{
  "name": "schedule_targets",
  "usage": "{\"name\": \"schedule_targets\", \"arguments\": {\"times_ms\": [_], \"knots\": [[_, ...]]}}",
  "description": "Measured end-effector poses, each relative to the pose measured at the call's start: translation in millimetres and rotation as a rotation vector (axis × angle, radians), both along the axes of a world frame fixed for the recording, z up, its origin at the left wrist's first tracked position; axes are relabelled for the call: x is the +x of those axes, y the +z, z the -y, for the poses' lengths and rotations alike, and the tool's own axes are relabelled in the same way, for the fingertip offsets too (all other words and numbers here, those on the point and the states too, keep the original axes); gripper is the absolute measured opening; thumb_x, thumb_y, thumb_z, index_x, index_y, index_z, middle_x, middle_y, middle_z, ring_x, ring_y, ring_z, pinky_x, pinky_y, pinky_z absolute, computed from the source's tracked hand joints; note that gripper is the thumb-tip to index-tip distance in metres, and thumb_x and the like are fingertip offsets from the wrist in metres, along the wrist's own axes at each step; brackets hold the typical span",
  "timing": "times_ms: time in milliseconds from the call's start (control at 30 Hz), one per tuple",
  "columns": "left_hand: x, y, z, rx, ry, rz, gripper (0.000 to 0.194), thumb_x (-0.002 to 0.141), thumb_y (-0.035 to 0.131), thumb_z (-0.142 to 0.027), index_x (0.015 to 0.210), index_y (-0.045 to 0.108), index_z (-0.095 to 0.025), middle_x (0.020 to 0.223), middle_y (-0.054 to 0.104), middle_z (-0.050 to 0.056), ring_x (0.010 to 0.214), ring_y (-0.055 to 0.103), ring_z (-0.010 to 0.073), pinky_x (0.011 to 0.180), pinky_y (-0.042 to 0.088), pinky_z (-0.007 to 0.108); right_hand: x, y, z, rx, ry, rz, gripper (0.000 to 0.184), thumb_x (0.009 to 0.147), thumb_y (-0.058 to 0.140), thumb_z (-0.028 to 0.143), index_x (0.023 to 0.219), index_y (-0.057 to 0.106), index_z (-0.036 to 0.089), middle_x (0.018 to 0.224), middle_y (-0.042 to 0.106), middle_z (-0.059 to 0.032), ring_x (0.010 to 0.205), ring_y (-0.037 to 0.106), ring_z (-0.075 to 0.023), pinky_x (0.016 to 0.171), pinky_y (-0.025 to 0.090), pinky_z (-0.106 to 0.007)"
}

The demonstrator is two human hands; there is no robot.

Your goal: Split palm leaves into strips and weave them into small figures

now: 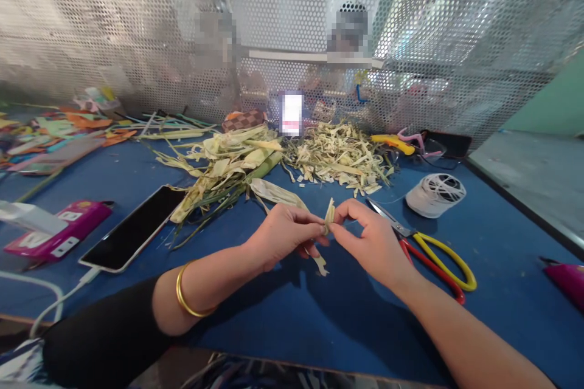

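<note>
Between my two hands is a small bundle of pale corn husk strips [329, 211], upright at the top, with a loose end hanging below the fingers. My left hand [292, 232] pinches it from the left, thumb and forefinger closed. From the right, my right hand [371, 243] pinches the same bundle with thumb and forefinger. Just behind my left hand lies a larger dry corn husk [278, 192]. Scissors [429, 249] with one red and one yellow handle lie partly behind my right hand. A ball of white string [435, 194] sits past them, a thin thread running leftward.
A heap of corn husks [228, 161] and a pile of shredded husk [342, 155] lie at the back. Left are a phone [134, 228] on a cable and a magenta power strip [68, 231]. A yellow-handled tool [395, 144] lies back right, before a perforated metal screen [292, 6].
</note>
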State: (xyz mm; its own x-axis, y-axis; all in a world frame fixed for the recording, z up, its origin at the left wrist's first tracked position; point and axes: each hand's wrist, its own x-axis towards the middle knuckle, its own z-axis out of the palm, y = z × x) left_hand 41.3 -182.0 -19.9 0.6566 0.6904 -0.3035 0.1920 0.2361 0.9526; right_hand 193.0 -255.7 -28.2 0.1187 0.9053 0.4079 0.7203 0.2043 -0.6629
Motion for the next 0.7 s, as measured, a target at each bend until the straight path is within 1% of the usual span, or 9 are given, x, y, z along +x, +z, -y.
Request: {"name": "schedule_targets", "arguments": {"times_ms": [100, 233, 267, 367, 433, 500, 600, 633, 700], "knots": [[-0.6, 1.0, -0.1, -0.013, -0.051, -0.017, 0.009, 0.071, 0.065, -0.021, 0.071, 0.070, -0.013, 0.065, 0.070, 0.004, 0.047, 0.060, 0.0096, 0.046, 0.045, 0.019, 1.0, 2.7, -0.1, -0.092, 0.043, -0.119, 0.008, 0.076, 0.055, 0.019, 0.069, 0.052, 0.021, 0.077, 0.059, 0.0000, 0.074, 0.056, -0.0150, 0.068, 0.043, -0.027], [-0.6, 1.9, -0.2, -0.026, -0.079, -0.026, 0.009, 0.068, 0.064, -0.020, 0.067, 0.069, -0.013, 0.064, 0.069, 0.004, 0.047, 0.059, 0.0096, 0.047, 0.044, 0.020, 2.1, 2.6, -0.5, -0.145, 0.060, -0.212, 0.003, 0.075, 0.057, 0.021, 0.074, 0.054, 0.020, 0.071, 0.059, 0.0012, 0.066, 0.055, -0.0135, 0.064, 0.045, -0.027], [-0.6, 1.8, -0.3, -0.031, -0.082, -0.025, 0.008, 0.068, 0.064, -0.020, 0.067, 0.069, -0.013, 0.063, 0.069, 0.004, 0.047, 0.059, 0.0099, 0.047, 0.044, 0.020, 2.1, 2.1, -0.6, -0.141, 0.069, -0.244, 0.006, 0.074, 0.058, 0.021, 0.079, 0.055, 0.020, 0.072, 0.059, 0.0012, 0.067, 0.055, -0.0135, 0.065, 0.045, -0.027], [-1.0, 0.3, -1.4, -0.046, -0.089, -0.011, 0.009, 0.066, 0.064, -0.021, 0.068, 0.069, -0.014, 0.063, 0.068, 0.004, 0.048, 0.058, 0.0110, 0.048, 0.043, 0.022, 1.3, 1.2, -1.1, -0.141, 0.090, -0.318, 0.022, 0.074, 0.059, 0.021, 0.096, 0.058, 0.021, 0.075, 0.061, 0.0011, 0.070, 0.057, -0.0139, 0.068, 0.047, -0.028], [-1.8, -0.6, -2.8, -0.043, -0.084, 0.004, 0.010, 0.065, 0.066, -0.023, 0.067, 0.069, -0.014, 0.061, 0.066, 0.003, 0.048, 0.056, 0.0111, 0.048, 0.041, 0.022, 0.7, 1.6, -1.4, -0.160, 0.082, -0.359, 0.021, 0.074, 0.060, 0.023, 0.095, 0.061, 0.020, 0.073, 0.061, 0.0007, 0.070, 0.057, -0.0142, 0.067, 0.047, -0.028], [-3.0, -0.7, -4.3, -0.030, -0.060, 0.042, 0.018, 0.065, 0.068, -0.031, 0.064, 0.069, -0.013, 0.059, 0.064, 0.003, 0.050, 0.054, 0.0111, 0.050, 0.039, 0.023, 0.4, 2.3, -1.8, -0.170, 0.052, -0.449, 0.017, 0.073, 0.062, 0.026, 0.089, 0.062, 0.019, 0.070, 0.061, 0.0007, 0.065, 0.056, -0.0137, 0.060, 0.046, -0.026], [-4.1, 0.3, -4.9, -0.057, -0.031, 0.186, 0.034, 0.067, 0.067, -0.047, 0.071, 0.071, -0.014, 0.069, 0.066, 0.005, 0.068, 0.058, 0.0152, 0.063, 0.042, 0.025, -0.1, 2.7, -2.7, -0.117, -0.021, -0.625, 0.020, 0.071, 0.065, 0.031, 0.087, 0.061, 0.019, 0.067, 0.060, 0.0020, 0.059, 0.054, -0.0122, 0.054, 0.043, -0.024], [-3.9, 0.4, -4.4, -0.070, -0.039, 0.234, 0.036, 0.066, 0.068, -0.048, 0.075, 0.072, -0.014, 0.074, 0.067, 0.006, 0.074, 0.059, 0.0167, 0.069, 0.043, 0.026, -0.7, 2.6, -3.0, -0.091, -0.042, -0.672, 0.021, 0.070, 0.066, 0.031, 0.087, 0.060, 0.019, 0.067, 0.060, 0.0021, 0.059, 0.054, -0.0121, 0.053, 0.043, -0.024], [-2.5, -0.7, -2.3, -0.070, -0.044, 0.287, 0.034, 0.060, 0.075, -0.043, 0.081, 0.072, -0.015, 0.078, 0.068, 0.005, 0.079, 0.059, 0.0176, 0.075, 0.042, 0.027, -2.8, 1.7, -3.2, -0.047, -0.066, -0.731, 0.023, 0.069, 0.068, 0.032, 0.087, 0.060, 0.020, 0.069, 0.061, 0.0019, 0.062, 0.055, -0.0125, 0.056, 0.044, -0.024]]}}
